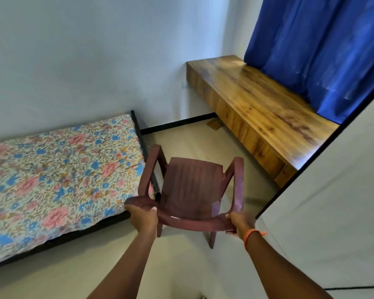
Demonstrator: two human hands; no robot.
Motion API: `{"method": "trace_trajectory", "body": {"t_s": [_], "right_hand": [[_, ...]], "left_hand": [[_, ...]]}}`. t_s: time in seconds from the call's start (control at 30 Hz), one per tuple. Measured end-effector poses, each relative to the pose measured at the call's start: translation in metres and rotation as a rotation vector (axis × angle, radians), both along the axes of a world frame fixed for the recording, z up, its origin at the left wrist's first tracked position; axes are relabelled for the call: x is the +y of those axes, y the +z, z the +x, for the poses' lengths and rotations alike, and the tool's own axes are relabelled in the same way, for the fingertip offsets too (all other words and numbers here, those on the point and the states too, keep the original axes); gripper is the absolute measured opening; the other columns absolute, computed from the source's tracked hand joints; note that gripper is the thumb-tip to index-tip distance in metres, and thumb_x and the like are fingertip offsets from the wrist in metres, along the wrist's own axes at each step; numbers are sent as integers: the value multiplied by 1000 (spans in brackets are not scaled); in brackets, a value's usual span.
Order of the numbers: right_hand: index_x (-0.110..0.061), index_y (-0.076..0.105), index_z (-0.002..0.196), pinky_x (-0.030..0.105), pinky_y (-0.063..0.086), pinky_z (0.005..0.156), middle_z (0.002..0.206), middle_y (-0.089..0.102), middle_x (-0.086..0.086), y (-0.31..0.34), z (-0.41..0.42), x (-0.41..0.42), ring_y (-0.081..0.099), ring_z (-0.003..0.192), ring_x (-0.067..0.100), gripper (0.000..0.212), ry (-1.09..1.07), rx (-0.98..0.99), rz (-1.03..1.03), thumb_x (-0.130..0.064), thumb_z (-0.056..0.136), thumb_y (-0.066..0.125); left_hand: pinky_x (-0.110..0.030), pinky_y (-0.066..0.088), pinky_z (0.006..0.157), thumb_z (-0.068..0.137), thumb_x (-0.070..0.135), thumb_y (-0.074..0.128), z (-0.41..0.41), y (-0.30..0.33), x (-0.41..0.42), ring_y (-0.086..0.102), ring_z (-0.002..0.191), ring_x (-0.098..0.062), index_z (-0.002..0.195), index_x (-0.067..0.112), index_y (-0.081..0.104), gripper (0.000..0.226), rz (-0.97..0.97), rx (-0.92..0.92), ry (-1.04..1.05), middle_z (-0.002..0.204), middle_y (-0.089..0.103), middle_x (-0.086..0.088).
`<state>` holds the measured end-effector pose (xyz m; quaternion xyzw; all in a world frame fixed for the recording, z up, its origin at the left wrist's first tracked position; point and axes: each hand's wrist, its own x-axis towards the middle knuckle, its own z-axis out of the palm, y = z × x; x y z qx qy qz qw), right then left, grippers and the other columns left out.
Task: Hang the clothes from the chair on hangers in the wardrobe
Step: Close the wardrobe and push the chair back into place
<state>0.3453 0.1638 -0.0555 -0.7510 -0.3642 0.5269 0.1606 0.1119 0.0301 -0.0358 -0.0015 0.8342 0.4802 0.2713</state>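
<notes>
Both forearms come in from the bottom edge, and each hand is clamped on the top rail of the maroon plastic chair (192, 188) — left hand (144, 219) at the rail's 9 o'clock end where it meets the armrest, right hand (242, 223) at the 3 o'clock end, with an orange wristband (249, 235) just behind it. Fingers wrap over the rail on both sides; the right thumb tucks underneath.

My read on handling: it's a moulded one-piece armchair, so probably light and stiff, with maybe a bit of flex in the back. The plastic is smooth and could slip in a sweaty palm, so gripping at the two corners like this looks like the sensible spot. It keeps the thing from swinging.

The chair sits at centre frame on the floor, or just off it — I can't tell if the legs touch. The bed with the floral sheet (52, 180) is at 9 o'clock, the wooden bench (257, 108) at 2 o'clock under a blue curtain (322, 50).

Hard to make out: the seat shows bare, with no clothes on it. The front legs are hidden under the seat. The pale panel (333, 190) at 4 o'clock might be a wardrobe door, but it's cut off. No hangers show.
</notes>
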Motion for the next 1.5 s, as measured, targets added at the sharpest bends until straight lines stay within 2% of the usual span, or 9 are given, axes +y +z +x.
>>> {"method": "trace_trajectory", "body": {"t_s": [0.13,0.43,0.57,0.7,0.83,1.0,1.17,1.27,1.5], "right_hand": [[3,59,85,28,51,48,76,60,13,-3,1,5,59,65,27,17,-80,74,-55,9,75,71],[6,58,95,30,47,49,101,59,19,12,18,19,57,90,32,17,-250,200,-4,13,82,65],[9,61,114,36,55,66,114,66,22,11,26,33,67,96,35,44,-348,172,44,9,72,75],[9,60,112,41,58,69,109,66,20,17,12,39,64,89,33,38,-356,203,14,7,77,73],[8,56,114,50,56,85,103,58,20,11,-15,42,60,94,34,33,-397,251,14,9,83,67],[6,58,110,50,57,84,107,61,19,6,-55,62,63,97,35,34,-460,195,34,8,78,70],[2,61,104,43,57,78,108,65,20,-3,-68,81,66,97,37,35,-524,169,13,5,73,77],[-3,61,84,48,58,71,108,68,25,-26,-69,83,68,91,39,26,-571,108,24,8,67,77],[-3,51,78,34,47,53,87,59,18,8,-86,67,58,68,26,23,-603,131,-7,13,81,68]], "left_hand": [[-38,40,107,85,5,72,-1,-5,-3,44,134,-35,157,8,-2,103,63,16,12,151,39,-20],[-45,50,101,80,9,76,0,-11,31,57,119,-32,157,14,-3,110,143,3,-107,140,52,-17],[-47,54,96,82,4,75,-2,-12,66,58,119,-31,157,15,-3,109,178,-48,-149,142,49,-13],[-51,57,88,77,5,79,-27,-17,90,60,116,-30,157,24,4,111,199,-106,-150,134,49,-2],[-59,59,74,57,18,83,-89,-80,112,65,109,-37,146,26,25,106,207,-135,-165,134,55,-20],[-58,59,69,66,2,80,-121,-42,133,65,104,-36,147,14,23,100,234,-152,-146,135,53,-20],[-52,58,83,79,-1,73,-132,-15,144,59,114,-32,153,18,15,96,175,-119,-160,136,48,-8],[-45,53,96,86,-2,66,-141,-28,155,54,121,-35,146,8,20,76,83,-106,-191,141,44,-19],[-46,54,96,83,3,67,-156,-45,171,58,111,-33,127,15,29,59,16,-87,-315,126,49,-16]]}}
